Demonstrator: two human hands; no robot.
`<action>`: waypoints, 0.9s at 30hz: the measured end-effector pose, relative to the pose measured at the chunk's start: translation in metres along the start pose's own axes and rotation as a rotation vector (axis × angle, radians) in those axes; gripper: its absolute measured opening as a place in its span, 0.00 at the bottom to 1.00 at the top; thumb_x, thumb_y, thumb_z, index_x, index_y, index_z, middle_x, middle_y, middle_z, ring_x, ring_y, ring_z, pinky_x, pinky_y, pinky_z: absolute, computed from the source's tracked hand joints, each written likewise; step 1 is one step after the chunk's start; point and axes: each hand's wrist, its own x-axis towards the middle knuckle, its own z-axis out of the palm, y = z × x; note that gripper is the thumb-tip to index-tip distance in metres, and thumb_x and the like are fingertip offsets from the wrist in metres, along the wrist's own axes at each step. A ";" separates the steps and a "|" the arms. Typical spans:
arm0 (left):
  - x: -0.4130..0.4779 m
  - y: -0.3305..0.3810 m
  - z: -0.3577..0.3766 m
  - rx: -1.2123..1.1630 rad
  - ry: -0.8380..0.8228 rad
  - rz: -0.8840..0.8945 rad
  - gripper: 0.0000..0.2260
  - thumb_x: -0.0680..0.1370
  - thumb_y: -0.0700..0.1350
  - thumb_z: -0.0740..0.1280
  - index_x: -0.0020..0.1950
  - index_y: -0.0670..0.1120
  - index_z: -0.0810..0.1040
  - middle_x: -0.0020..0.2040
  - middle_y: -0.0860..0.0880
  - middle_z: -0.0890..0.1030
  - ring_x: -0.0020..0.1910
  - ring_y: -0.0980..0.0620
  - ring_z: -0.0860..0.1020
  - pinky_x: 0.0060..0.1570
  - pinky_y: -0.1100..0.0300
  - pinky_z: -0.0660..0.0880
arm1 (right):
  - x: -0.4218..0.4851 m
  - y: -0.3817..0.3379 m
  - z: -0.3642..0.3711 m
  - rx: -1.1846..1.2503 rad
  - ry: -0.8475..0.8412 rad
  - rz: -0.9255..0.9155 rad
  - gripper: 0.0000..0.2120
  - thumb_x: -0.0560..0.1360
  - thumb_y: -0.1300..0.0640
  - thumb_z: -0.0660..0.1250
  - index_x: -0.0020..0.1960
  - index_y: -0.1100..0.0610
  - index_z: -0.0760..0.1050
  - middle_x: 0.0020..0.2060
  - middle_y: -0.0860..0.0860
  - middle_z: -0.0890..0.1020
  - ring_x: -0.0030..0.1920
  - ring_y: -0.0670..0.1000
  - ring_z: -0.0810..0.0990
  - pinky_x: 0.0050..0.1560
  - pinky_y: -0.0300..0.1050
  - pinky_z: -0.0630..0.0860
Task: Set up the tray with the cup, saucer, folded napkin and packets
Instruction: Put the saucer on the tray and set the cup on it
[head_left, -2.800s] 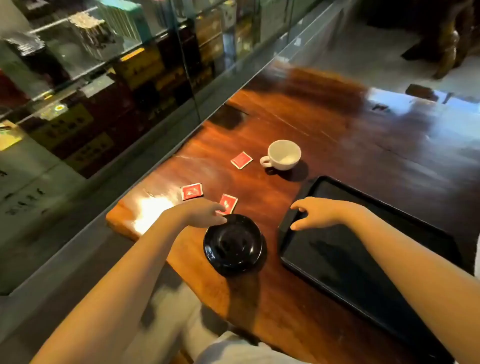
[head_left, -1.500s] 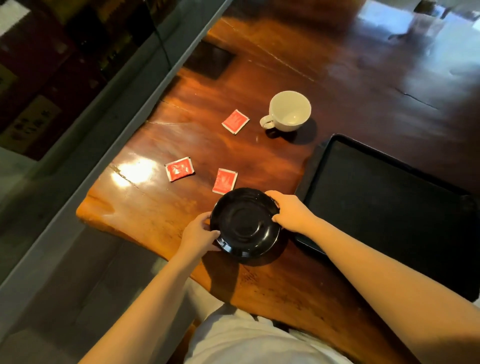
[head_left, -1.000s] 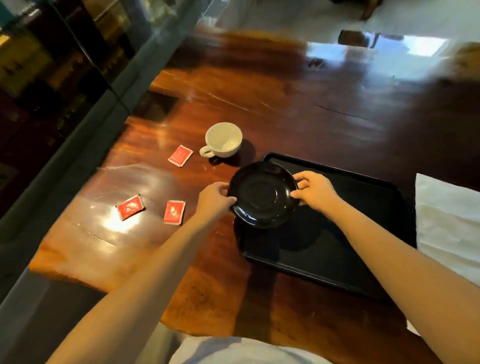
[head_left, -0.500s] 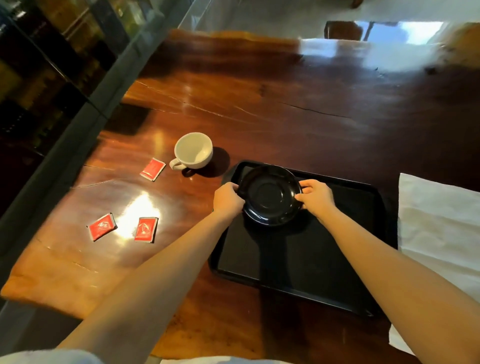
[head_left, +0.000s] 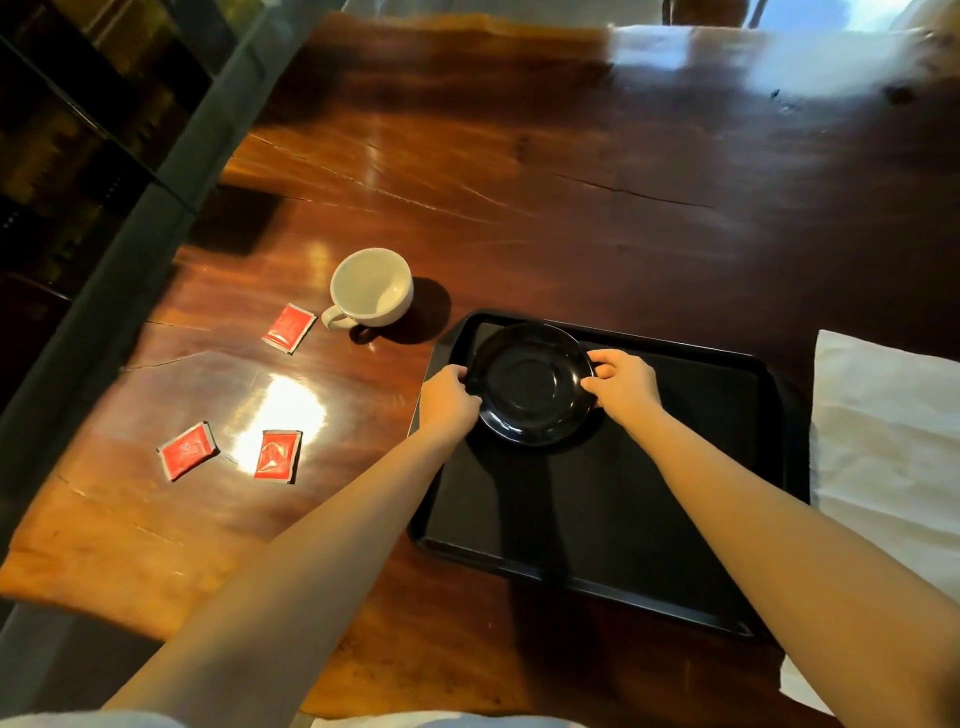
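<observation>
- Presently, a black saucer (head_left: 530, 383) is held at the far left corner of the black tray (head_left: 597, 525), over the tray's floor; whether it rests on the tray or hangs just above cannot be told.
- The saucer's left rim is gripped by the left hand (head_left: 448, 396), its fingers curled closed around the edge.
- The right rim is gripped by the right hand (head_left: 622, 387), thumb on top and fingers tucked under the edge.
- The tray is laid on the dark wooden bench (head_left: 519, 182), its long side running left to right.
- A white cup (head_left: 372, 287) is stood upright on the bench just beyond the tray's far left corner, handle turned toward the near left, apart from the tray.
- One red packet (head_left: 289, 328) is seen flat just left of the cup's handle.
- Two more red packets (head_left: 187, 450) (head_left: 278, 455) are seen side by side nearer the bench's front edge, well left of the tray, beside a bright glare patch.
- A white napkin (head_left: 888, 457) is spread flat to the right of the tray, its edge at the tray's right rim.
</observation>
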 end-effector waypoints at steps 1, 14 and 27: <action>0.000 0.000 0.000 -0.001 0.001 0.000 0.20 0.73 0.34 0.67 0.65 0.41 0.71 0.56 0.40 0.80 0.53 0.43 0.80 0.55 0.48 0.77 | 0.000 0.000 0.000 0.000 -0.004 -0.001 0.21 0.72 0.66 0.68 0.64 0.56 0.72 0.53 0.54 0.80 0.47 0.50 0.80 0.51 0.51 0.80; -0.002 -0.005 -0.003 0.026 -0.022 0.011 0.18 0.73 0.36 0.67 0.62 0.43 0.72 0.49 0.44 0.82 0.45 0.48 0.82 0.49 0.52 0.80 | -0.002 -0.002 0.000 -0.050 -0.056 -0.013 0.22 0.73 0.65 0.67 0.65 0.55 0.70 0.46 0.52 0.80 0.42 0.49 0.80 0.45 0.45 0.79; -0.010 0.014 -0.027 0.281 -0.111 0.043 0.14 0.74 0.39 0.63 0.60 0.44 0.75 0.54 0.44 0.78 0.52 0.43 0.80 0.51 0.50 0.79 | -0.006 -0.009 -0.004 -0.130 -0.093 0.019 0.24 0.72 0.63 0.68 0.67 0.58 0.67 0.48 0.54 0.80 0.46 0.52 0.80 0.52 0.51 0.79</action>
